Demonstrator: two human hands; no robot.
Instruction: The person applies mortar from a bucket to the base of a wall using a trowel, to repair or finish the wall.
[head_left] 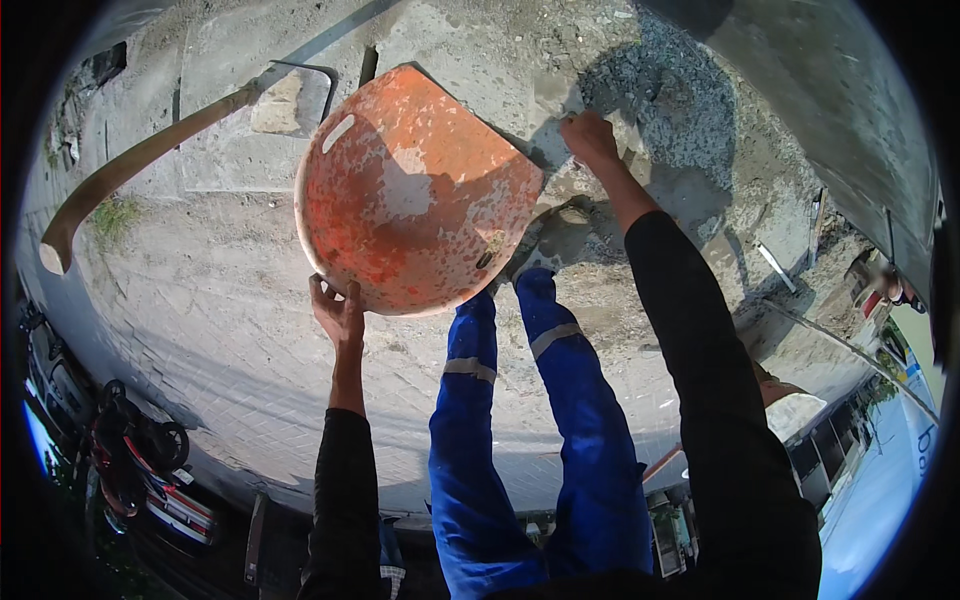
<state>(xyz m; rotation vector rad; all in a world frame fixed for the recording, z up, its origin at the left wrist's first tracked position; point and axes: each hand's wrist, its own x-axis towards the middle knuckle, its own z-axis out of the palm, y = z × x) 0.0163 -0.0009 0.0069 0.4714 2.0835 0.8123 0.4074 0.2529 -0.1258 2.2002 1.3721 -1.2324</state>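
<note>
A worn orange scoop-shaped pan (425, 190), with a rounded back, a straight front edge and a handle slot on either side, is before my legs. Pale dried residue spots its inside. My left hand (339, 311) is closed on its near-left rim, thumb and fingers pinching the edge. To the right of the pan, apart from it, my right hand (590, 138) is closed in a fist above the dusty ground. Whatever lies inside that fist, if anything, is hidden. Beyond it spreads a patch of grey gravel (690, 100), partly in shadow.
At the left lies a hoe with a curved wooden handle (150, 150); a pale stone piece (277, 105) is at its blade. My blue-trousered legs (500, 420) stand close to the pan. A grey wall (830, 90) rises at the right. A motorcycle (135, 450) is parked lower left.
</note>
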